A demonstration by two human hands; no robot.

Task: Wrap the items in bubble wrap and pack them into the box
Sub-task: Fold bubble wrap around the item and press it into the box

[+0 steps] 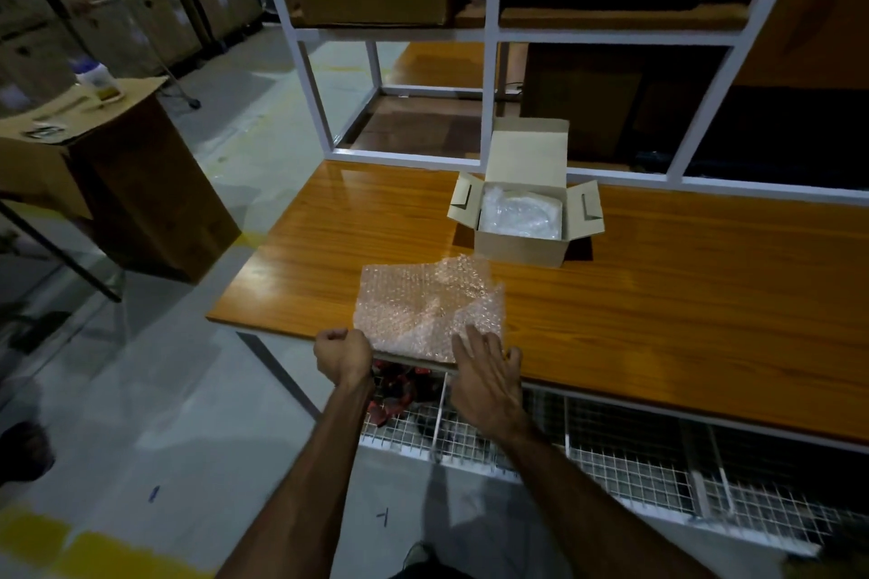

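Observation:
A sheet of bubble wrap lies on the near edge of the wooden table, rumpled at its far right corner. My left hand is closed in a fist at the sheet's near left corner, at the table edge. My right hand rests flat, fingers spread, on the sheet's near right corner. Behind the sheet stands a small open cardboard box with its flaps out; a wrapped, whitish item sits inside it. No unwrapped item shows on the sheet.
A white metal shelf frame rises behind the table with brown cartons on it. A wire mesh shelf under the table holds red and dark things. A large carton with a bottle on top stands to the left on the concrete floor.

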